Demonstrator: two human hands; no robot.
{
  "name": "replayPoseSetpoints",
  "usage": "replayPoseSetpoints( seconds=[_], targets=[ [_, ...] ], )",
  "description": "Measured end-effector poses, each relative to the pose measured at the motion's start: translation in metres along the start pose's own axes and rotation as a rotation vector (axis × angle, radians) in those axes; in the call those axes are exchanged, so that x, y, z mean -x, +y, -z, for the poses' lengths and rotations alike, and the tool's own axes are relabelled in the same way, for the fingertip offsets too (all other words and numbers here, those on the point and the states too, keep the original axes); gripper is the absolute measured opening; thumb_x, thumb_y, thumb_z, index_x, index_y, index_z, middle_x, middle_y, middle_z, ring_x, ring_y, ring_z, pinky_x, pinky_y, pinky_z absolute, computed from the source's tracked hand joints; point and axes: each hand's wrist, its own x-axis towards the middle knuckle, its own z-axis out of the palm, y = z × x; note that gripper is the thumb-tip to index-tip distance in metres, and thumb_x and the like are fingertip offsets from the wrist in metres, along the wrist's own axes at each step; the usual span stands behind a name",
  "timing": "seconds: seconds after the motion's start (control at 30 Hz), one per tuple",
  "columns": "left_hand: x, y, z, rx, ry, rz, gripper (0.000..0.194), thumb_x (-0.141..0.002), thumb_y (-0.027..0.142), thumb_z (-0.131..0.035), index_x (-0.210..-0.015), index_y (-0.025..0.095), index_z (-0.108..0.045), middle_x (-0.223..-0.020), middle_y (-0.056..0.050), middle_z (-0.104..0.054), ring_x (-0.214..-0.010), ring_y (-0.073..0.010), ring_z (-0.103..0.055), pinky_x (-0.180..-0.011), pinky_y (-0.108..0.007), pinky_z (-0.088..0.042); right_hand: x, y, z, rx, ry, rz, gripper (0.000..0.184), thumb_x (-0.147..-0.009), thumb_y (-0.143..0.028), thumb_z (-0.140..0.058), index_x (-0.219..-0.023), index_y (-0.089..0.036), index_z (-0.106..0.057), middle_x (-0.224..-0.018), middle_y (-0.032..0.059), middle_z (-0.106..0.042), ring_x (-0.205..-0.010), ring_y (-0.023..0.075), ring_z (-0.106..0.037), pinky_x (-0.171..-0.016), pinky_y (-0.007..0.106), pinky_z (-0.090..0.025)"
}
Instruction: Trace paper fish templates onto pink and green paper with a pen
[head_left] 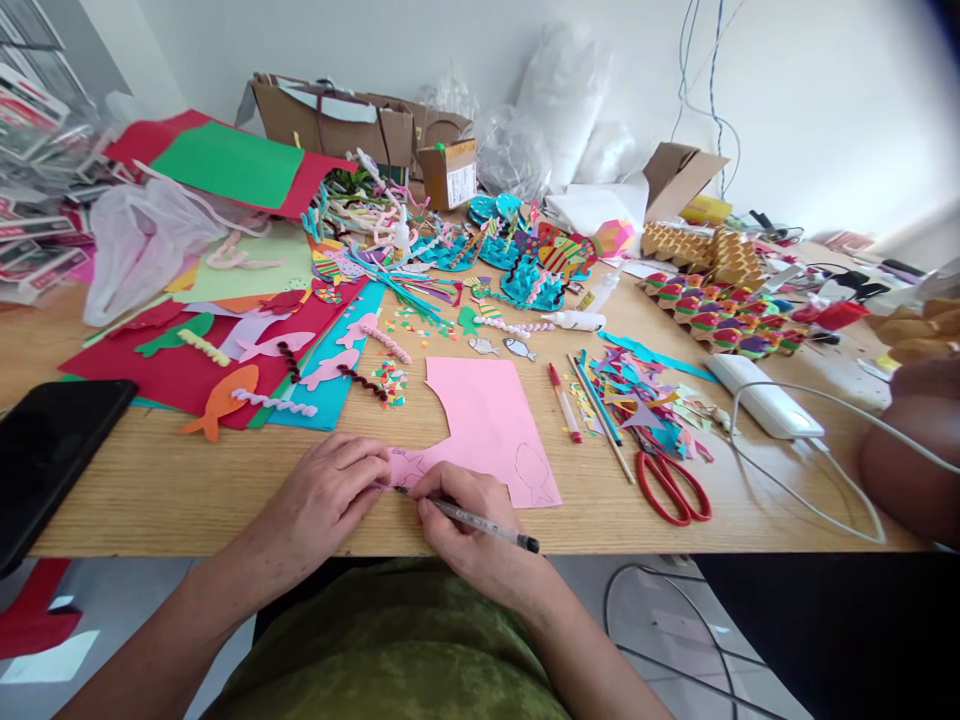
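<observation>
My right hand (469, 520) grips a clear pen (480, 520), its tip down on a small pink paper piece (409, 466) at the table's near edge. My left hand (326, 495) lies beside it, fingers curled and pressing that piece down. Just beyond lies a larger pink sheet (487, 425) with a fish outline drawn near its right corner.
Red-handled scissors (670, 485), a red pen (564, 402), paper scraps (645, 395), paper fish on coloured sheets (225, 370), a black phone (45, 450) at left, a white power bank (761, 397) with cable, painted egg trays (716, 315), boxes and bags behind. Another person's arm (911, 450) at right.
</observation>
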Motion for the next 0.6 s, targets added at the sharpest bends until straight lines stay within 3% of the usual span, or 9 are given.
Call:
replayPoseSetpoints(
  seconds=[0.6],
  targets=[
    [0.0003,-0.0002,-0.0002,0.011,-0.014,0.023,0.019,-0.091,0.013,-0.041,-0.087,0.019,-0.058,-0.098,-0.004,-0.062,-0.093,-0.0199,-0.054,-0.081,-0.033,-0.044,-0.0006,-0.0014,0.001,0.009,0.017,-0.003,0.014,-0.072,-0.011,-0.046,-0.074,-0.018,-0.058,-0.06,-0.0032,-0.057,-0.049,0.0083,-0.045,-0.051,0.019,-0.036]
  ],
)
